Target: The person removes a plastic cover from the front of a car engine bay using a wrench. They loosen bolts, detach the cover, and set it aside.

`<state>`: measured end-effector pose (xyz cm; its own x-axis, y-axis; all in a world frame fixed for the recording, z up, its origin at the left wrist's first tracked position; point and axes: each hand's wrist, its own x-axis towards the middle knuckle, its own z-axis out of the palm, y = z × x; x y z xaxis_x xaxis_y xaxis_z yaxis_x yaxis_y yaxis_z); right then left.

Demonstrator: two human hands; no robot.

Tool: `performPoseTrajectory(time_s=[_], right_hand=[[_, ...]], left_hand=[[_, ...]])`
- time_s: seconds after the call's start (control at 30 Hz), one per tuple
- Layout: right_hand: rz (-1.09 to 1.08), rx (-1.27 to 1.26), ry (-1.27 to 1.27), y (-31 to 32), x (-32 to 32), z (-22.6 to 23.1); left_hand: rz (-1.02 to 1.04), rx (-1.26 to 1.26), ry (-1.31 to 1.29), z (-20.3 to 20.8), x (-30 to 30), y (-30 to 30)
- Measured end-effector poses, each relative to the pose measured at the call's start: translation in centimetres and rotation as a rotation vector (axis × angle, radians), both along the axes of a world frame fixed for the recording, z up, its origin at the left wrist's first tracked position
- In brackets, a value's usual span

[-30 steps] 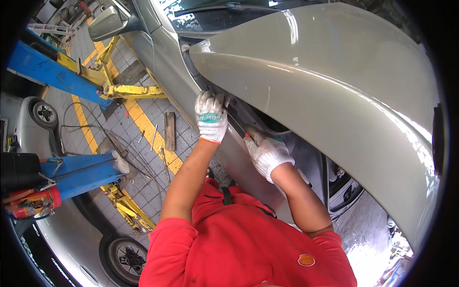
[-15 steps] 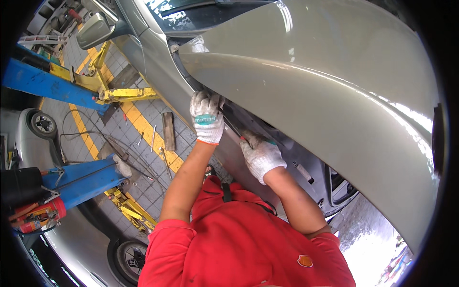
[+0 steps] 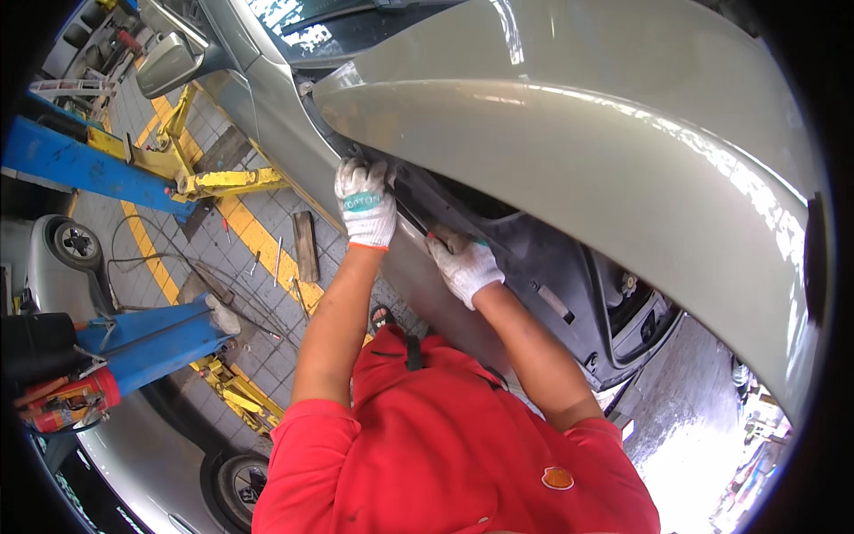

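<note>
Nearest, a red shirt (image 3: 414,436) bears an orange-yellow badge (image 3: 558,479). On the right, a pale label (image 3: 555,303) is too small to read. Beyond, the silver fender (image 3: 436,307) lies beneath both gloved hands: the right hand (image 3: 464,262) bends its fingers, grip unclear; farther left, the left hand (image 3: 366,203), its green patch lettered, curls over the edge, its fingertips hidden.

The left hand (image 3: 365,205) has its fingertips hidden; the red bit (image 3: 433,237) by the right hand (image 3: 466,265) is too small to tell. At eight o'clock, the lower edge crops a second car (image 3: 142,449).
</note>
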<state>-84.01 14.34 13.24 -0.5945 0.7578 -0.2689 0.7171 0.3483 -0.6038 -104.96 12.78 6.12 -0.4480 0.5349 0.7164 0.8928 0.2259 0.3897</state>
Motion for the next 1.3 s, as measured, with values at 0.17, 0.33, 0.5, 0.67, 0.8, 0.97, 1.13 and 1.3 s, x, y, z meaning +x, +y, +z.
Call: performPoseTrajectory(time_s=[0.17, 0.33, 0.5, 0.67, 0.8, 0.97, 1.13, 1.3], right_hand=[[0.002, 0.001, 0.000, 0.6, 0.4, -0.3], [0.033, -0.049, -0.102, 0.9, 1.8, 3.8], [0.003, -0.131, -0.051, 1.3, 5.6, 5.2], [-0.003, -0.140, -0.035, 0.5, 5.9, 4.8], [0.068, -0.032, -0.048, 0.9, 4.8, 2.6], [0.163, -0.057, -0.075, 3.0, 1.6, 4.9], [0.402, 0.178, -0.213, 5.9, -2.1, 4.5], [0.363, 0.194, -0.296, 4.9, -5.0, 8.2]], left_hand=[[0.021, -0.051, -0.012, 0.6, -0.1, -0.1], [0.037, -0.176, -0.109, 2.0, -0.9, -1.1], [0.115, -0.347, 0.024, 4.6, -5.1, -1.2], [0.133, -0.775, 0.228, 7.7, -7.0, 0.9], [0.052, -0.981, 0.143, 7.9, -8.1, 3.1], [-0.122, -0.844, 0.092, 6.8, -9.6, 2.1], [-0.242, -0.781, -0.016, 6.2, -11.3, 1.7], [-0.250, -0.750, -0.070, 6.6, -11.7, 1.7]])
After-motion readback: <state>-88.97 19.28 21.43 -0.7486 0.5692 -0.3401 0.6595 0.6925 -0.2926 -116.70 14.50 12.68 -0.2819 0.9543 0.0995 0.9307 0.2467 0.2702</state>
